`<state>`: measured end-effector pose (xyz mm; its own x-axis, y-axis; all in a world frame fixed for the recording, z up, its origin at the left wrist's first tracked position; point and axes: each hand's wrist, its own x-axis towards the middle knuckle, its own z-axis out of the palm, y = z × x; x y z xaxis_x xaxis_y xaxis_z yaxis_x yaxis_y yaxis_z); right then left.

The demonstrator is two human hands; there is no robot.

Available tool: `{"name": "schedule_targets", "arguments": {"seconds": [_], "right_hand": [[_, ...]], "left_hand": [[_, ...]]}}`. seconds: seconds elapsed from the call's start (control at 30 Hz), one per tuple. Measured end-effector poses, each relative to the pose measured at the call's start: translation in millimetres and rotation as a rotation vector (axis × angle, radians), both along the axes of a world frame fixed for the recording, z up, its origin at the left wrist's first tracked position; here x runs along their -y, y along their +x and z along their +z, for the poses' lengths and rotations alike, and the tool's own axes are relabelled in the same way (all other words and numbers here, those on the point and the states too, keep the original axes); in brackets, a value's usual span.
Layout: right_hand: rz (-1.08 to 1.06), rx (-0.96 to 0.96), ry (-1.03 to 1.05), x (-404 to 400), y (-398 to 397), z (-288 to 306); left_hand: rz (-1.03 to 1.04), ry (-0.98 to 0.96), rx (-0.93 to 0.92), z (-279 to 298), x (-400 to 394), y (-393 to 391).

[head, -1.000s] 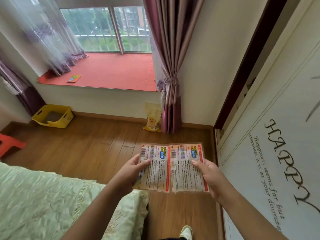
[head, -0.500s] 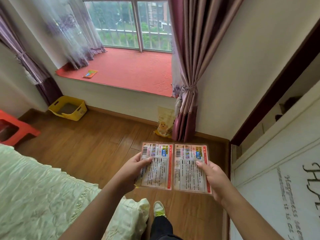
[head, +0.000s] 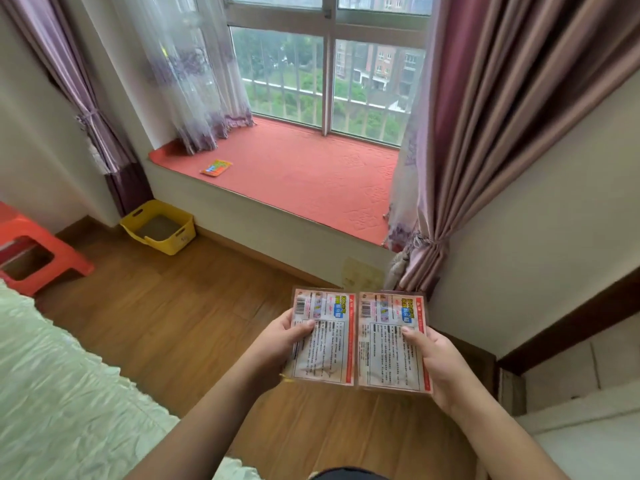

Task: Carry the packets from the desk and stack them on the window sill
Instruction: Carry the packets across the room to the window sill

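Here, from the left, a pale green quilted bed cover [head: 52, 393] is seen along the lower edge, with an orange plastic stool [head: 31, 251] beside it and a yellow plastic basket [head: 157, 226] set on the wooden floor against the wall below the window. Above the basket, the red-matted window sill [head: 311, 181] is now seen far larger and more central than half a second ago, so the sill has evidently been approached. A small orange and green packet [head: 216, 167] is already laid flat near the sill's left front edge, well apart from the tied-back mauve curtain [head: 485, 133] on the right.

Lower in the view, the left hand [head: 277, 341] is closed on a flat clear-wrapped packet with a barcode and printed text [head: 322, 337], the thumb pressed on its face and the fingers hidden underneath. Just beside it, edge to edge, a second matching flat printed packet [head: 393, 341] is pinched the same way by the right hand [head: 438, 362]. The side-by-side hold is unchanged from the earlier frames; only the position in the room has shifted.

The carrying step is judged nearly done: the two packets are held short of the sill, over the floor. The lone packet on the mat is judged the likely base for the stack, so a further reach forward and to the left would be called for
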<state>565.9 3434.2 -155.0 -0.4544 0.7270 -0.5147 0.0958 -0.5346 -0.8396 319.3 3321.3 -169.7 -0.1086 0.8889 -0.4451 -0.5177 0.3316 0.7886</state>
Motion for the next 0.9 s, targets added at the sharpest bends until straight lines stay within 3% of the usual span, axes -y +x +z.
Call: {"name": "schedule_targets", "arguments": {"seconds": [0.5,0.77,0.9], "right_hand": [[0.176,0.03,-0.028,-132,-127,-30],[0.298,0.006,-0.011,-245,-213,-28],[0.374,-0.014,-0.013,-276,-252,-27]], "left_hand": [[0.159,-0.101,-0.035,-19,-90,-109],[0.305,-0.151,-0.097,4,-168,-167],[0.443,-0.151,-0.036,8,-187,-188]]}}
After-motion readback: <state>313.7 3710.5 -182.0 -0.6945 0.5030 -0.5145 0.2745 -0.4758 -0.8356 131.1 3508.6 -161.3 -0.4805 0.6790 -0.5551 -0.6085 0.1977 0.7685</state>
